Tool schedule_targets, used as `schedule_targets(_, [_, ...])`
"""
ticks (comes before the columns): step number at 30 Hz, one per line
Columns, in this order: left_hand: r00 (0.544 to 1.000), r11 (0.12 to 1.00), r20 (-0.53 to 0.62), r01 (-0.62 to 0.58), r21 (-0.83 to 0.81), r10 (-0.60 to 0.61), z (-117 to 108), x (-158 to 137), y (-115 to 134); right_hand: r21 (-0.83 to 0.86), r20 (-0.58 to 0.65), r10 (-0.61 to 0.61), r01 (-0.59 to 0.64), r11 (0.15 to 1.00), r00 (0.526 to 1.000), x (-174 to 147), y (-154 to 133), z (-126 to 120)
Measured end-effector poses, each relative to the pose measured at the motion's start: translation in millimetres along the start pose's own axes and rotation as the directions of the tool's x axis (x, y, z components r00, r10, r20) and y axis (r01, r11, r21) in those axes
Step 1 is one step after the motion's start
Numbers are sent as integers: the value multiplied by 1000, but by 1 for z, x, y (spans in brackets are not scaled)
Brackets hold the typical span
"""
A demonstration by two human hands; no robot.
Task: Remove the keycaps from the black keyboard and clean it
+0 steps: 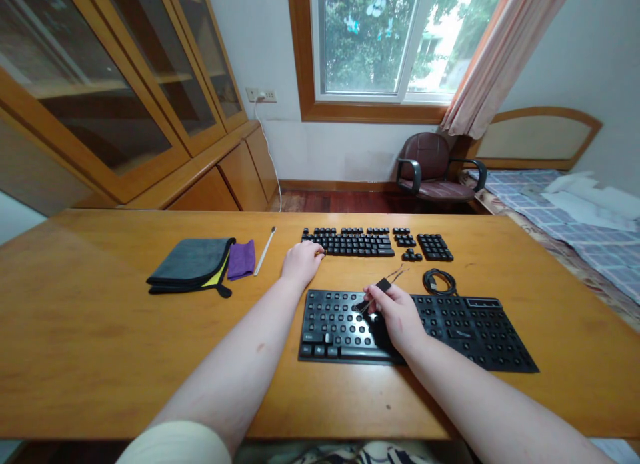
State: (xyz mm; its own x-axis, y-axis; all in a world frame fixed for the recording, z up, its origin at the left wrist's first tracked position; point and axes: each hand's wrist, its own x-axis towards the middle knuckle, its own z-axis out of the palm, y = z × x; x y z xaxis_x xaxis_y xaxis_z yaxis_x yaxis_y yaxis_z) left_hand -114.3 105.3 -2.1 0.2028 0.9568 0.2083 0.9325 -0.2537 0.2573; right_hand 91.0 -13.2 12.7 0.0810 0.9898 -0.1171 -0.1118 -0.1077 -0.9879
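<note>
My right hand (pixel 397 311) grips a keycap puller (pixel 383 285) with a black body and thin wire loops. It is over the black keyboard (pixel 370 353), which has most of its keycaps off; a few keys and the space bar remain along its lower left. Farther back, my left hand (pixel 301 261) reaches the left end of the rows of loose black keycaps (pixel 360 245). Its fingers are pinched together at a keycap, mostly hidden by the fingers. A coiled black cable (pixel 440 282) lies behind the keyboard's right half.
Left of the keycaps are a white-handled brush (pixel 265 251), a purple cloth (pixel 241 260) and a folded grey towel (pixel 193 263) on the wooden table (pixel 125 357). An office chair (pixel 430 164) and a bed (pixel 565 204) stand beyond it.
</note>
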Motion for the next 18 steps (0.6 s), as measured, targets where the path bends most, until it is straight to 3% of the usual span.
schedule_targets(12, [999, 999, 25, 46, -4, -46, 2, 3, 6, -37, -2, -7, 7, 999, 1000, 1, 2, 0])
schedule_targets(18, [1000, 999, -28, 5, -38, -6, 4, 2, 4, -18, 1, 1, -1, 1000, 1000, 0, 1, 0])
